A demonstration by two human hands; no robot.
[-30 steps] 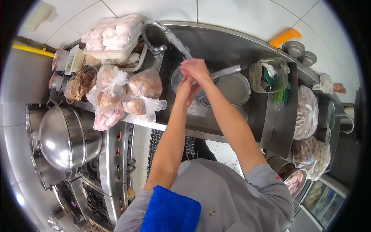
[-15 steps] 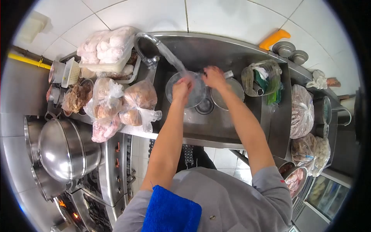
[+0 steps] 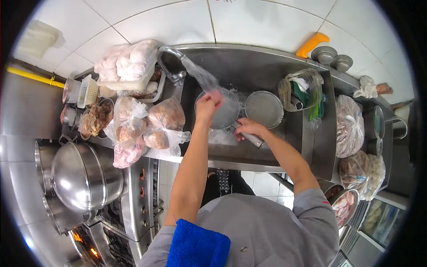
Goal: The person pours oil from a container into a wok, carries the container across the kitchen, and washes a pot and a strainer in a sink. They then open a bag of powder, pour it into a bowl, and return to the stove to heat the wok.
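Note:
Water from the curved tap (image 3: 165, 55) runs over a round grey handled vessel (image 3: 227, 116), a strainer or shallow pan, in the metal sink (image 3: 284, 144). My left hand (image 3: 210, 106) is in the stream above it, fingers curled together; whatever they hold, if anything, is hidden. Low on the right side of this vessel, my right hand (image 3: 249, 127) is closed around a thick metal handle (image 3: 255, 141), which points down and right. A second round grey vessel (image 3: 263, 110) of similar size lies to the right of my hands.
A clear tub (image 3: 289, 86) holding green cloths or pads stands at the sink's right end. Bagged food (image 3: 165, 120) and a tray of pale packages (image 3: 126, 62) crowd the left counter. More bags (image 3: 349, 127) line the right. Large steel pots (image 3: 84, 175) and a lit burner (image 3: 93, 252) are lower left.
My right hand has come down and toward me, from the vessels' far side to the metal handle on the near side. The left hand stays under the running water. The whole view has shifted slightly.

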